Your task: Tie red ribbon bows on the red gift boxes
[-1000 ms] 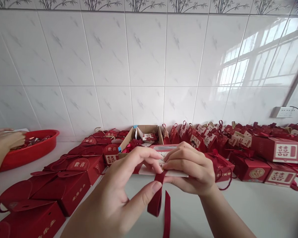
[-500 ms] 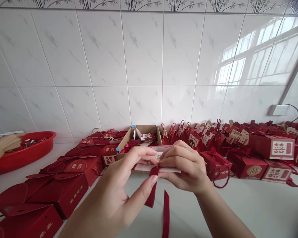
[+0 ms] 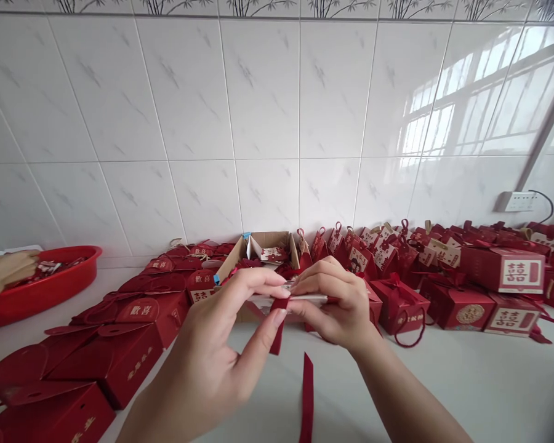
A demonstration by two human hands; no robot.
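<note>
In the middle of the head view my left hand (image 3: pixel 231 332) is closed, its thumb and fingertips pinching a dark red ribbon (image 3: pixel 281 304) that hangs below. My right hand (image 3: pixel 337 301) is closed around a thin, flat white-and-red card piece (image 3: pixel 261 303), thumb beneath and fingers on top. The fingertips of both hands nearly meet where the ribbon crosses the card. Most of the card is hidden behind the fingers. Below the hands, a second length of red ribbon (image 3: pixel 307 397) lies on the white table (image 3: pixel 351 394).
Rows of red gift boxes (image 3: pixel 133 357) stand at the left. More boxes (image 3: pixel 471 307) and small looped bags fill the right. A cardboard box (image 3: pixel 226 261) with red-and-white pieces sits against the tiled wall. At far left another person's hand (image 3: pixel 13 267) reaches into a red basin (image 3: pixel 74 283).
Both hands, with the card and ribbon, have shifted slightly left and up. The ribbon's hanging end shows less below the left thumb. The other person's hand stays at the basin.
</note>
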